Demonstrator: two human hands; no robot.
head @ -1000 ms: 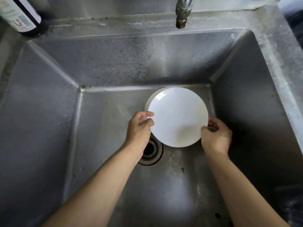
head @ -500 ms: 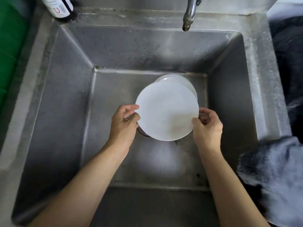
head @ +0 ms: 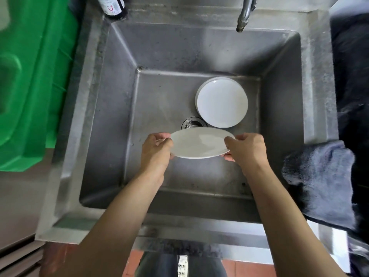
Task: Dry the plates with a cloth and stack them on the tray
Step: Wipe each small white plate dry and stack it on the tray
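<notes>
A white plate [head: 199, 143] is held tilted above the steel sink [head: 163, 56]. My left hand [head: 156, 151] grips its left rim and my right hand [head: 246, 148] grips its right rim, thumbs on top. More white plates [head: 222, 101] lie stacked on the sink floor, further back and slightly right of the held plate. A dark grey cloth [head: 321, 180] lies draped on the sink's right edge, just right of my right forearm. The tray is out of view.
The tap spout [head: 244, 15] hangs over the back of the basin. A dark bottle [head: 112, 6] stands on the back left rim. A green plastic bin [head: 30, 82] sits left of the sink. The drain [head: 192, 122] lies next to the stacked plates.
Both hands have lifted the top plate off the stack, toward me and tilted it. The stack is now uncovered. The camera has pulled back, showing more of the sink and the cloth.
</notes>
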